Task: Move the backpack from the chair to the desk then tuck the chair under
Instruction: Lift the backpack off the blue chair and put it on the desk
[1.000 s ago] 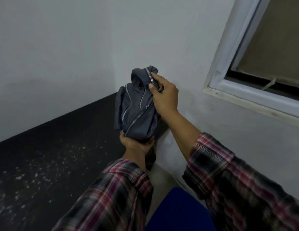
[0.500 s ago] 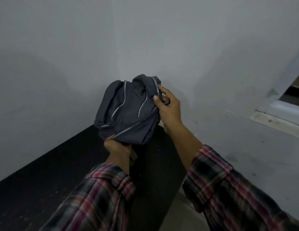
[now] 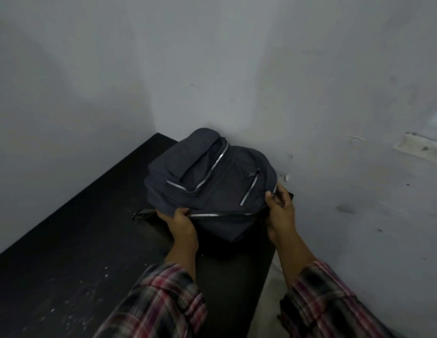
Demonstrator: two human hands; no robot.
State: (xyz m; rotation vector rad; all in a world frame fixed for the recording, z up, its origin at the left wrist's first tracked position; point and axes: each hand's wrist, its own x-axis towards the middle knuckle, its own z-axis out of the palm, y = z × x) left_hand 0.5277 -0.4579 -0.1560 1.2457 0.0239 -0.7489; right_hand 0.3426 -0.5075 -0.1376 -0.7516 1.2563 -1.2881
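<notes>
The dark grey fabric backpack with silver zippers [image 3: 210, 184] lies on the black desk [image 3: 73, 240] in the wall corner, long axis running between both grips. Left hand [image 3: 179, 222] and right hand [image 3: 279, 211] clutch its near edge; fingers underneath are hidden.

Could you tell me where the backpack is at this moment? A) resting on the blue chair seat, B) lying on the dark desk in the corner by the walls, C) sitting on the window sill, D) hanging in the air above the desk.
B: the backpack lies on the dark desk in the wall corner, with the left hand and right hand on its near edge.
</notes>
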